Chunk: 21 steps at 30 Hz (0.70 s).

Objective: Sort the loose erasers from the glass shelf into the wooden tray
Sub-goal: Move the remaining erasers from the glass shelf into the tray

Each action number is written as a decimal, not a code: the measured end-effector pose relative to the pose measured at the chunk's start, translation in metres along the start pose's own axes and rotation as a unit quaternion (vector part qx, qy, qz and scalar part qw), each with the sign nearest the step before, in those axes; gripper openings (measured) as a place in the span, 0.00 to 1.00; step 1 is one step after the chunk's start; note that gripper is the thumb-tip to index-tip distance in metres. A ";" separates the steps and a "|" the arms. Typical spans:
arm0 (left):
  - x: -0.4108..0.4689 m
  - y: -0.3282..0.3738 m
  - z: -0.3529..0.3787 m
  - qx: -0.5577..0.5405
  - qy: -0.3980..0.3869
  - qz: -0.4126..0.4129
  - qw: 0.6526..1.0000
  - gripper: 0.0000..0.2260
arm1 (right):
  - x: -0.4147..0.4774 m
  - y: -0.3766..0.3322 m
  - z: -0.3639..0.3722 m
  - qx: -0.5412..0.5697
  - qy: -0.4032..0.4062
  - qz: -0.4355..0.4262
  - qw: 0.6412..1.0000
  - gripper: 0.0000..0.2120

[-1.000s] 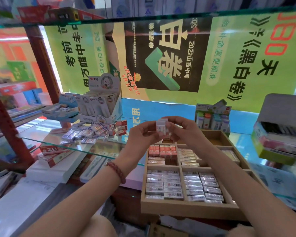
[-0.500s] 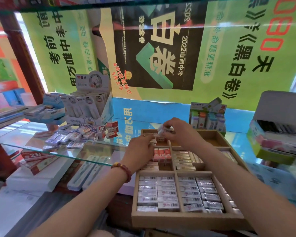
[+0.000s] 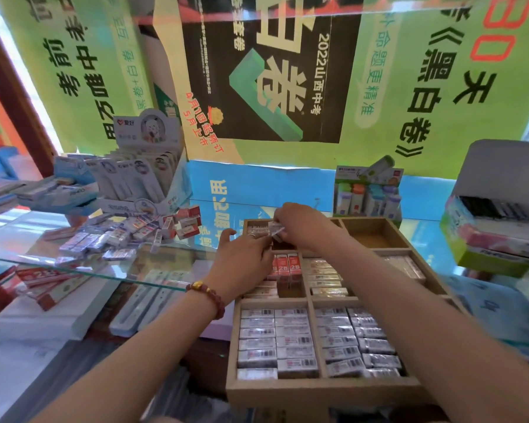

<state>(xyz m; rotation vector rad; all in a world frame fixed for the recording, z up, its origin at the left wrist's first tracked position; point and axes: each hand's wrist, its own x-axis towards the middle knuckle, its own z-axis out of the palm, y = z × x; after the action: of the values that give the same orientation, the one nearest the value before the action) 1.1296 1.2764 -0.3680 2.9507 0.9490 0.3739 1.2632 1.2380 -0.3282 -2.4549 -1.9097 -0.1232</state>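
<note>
1. The right hand (image 3: 300, 224) pinches one small eraser (image 3: 277, 229) between thumb and fingertips, over the far-left compartment of the tray (image 3: 318, 389).
2. The left hand (image 3: 242, 257) lies just near and left of it, thumb spread wide and fingers reaching to the same compartment. Their tips are hidden under the right hand, so I cannot tell whether they grip anything.
3. A bead bracelet (image 3: 208, 293) sits on the left wrist.
4. That far-left compartment already has a few wrapped erasers at its far wall.
5. The tray's middle-left compartment holds red 2B erasers (image 3: 287, 265). Pale ones (image 3: 324, 276) fill the one to its right.
6. The two near compartments are packed with white barcoded erasers (image 3: 275, 340) in rows.
7. The loose erasers (image 3: 119, 236) lie in a heap on the glass shelf (image 3: 104, 271), well left of the tray.
8. Behind the heap stands a white display box (image 3: 144, 166).
9. Far right of the hands stands a box of coloured-capped items (image 3: 367, 190), and a green box (image 3: 495, 239) sits at the right edge.
</note>
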 end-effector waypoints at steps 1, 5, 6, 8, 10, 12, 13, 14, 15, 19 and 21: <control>0.001 -0.001 0.001 0.003 -0.004 -0.002 1.000 0.17 | 0.001 -0.001 0.002 -0.008 0.008 0.001 1.000 0.15; 0.001 -0.003 0.005 0.002 0.002 -0.010 1.000 0.17 | 0.005 0.001 0.001 0.011 -0.003 0.014 1.000 0.16; 0.002 -0.003 0.005 0.001 0.004 -0.011 1.000 0.17 | 0.007 0.002 0.001 0.015 -0.007 0.017 1.000 0.16; 0.003 -0.003 0.005 -0.003 0.006 -0.015 1.000 0.17 | 0.008 0.004 0.000 0.009 -0.007 0.019 1.000 0.13; 0.003 -0.002 0.004 -0.003 0.003 -0.018 1.000 0.17 | 0.007 0.005 0.000 -0.006 -0.003 0.018 1.000 0.12; 0.003 -0.002 0.004 0.000 0.004 -0.020 1.000 0.17 | 0.004 0.006 0.000 -0.040 0.010 0.010 0.999 0.12; 0.003 -0.002 0.005 0.002 0.003 -0.020 1.000 0.17 | 0.002 0.006 0.000 -0.058 0.017 0.004 0.998 0.13; 0.003 -0.002 0.005 0.004 0.003 -0.020 1.000 0.17 | 0.001 0.006 -0.001 -0.069 0.021 0.002 0.997 0.14; 0.003 -0.002 0.005 0.005 0.002 -0.020 1.000 0.17 | 0.001 0.007 -0.001 -0.076 0.020 0.002 0.997 0.15; 0.003 -0.002 0.004 -0.005 0.004 -0.020 1.000 0.17 | 0.000 0.001 -0.001 -0.116 0.025 0.007 0.993 0.12; 0.003 -0.002 0.004 -0.007 0.004 -0.020 1.000 0.17 | -0.001 -0.002 0.000 -0.136 0.028 0.011 0.990 0.09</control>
<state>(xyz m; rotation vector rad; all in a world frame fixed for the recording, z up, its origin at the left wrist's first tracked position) 1.1312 1.2800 -0.3716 2.9149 1.0006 0.3912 1.2611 1.2378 -0.3279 -2.6046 -1.9576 -0.4757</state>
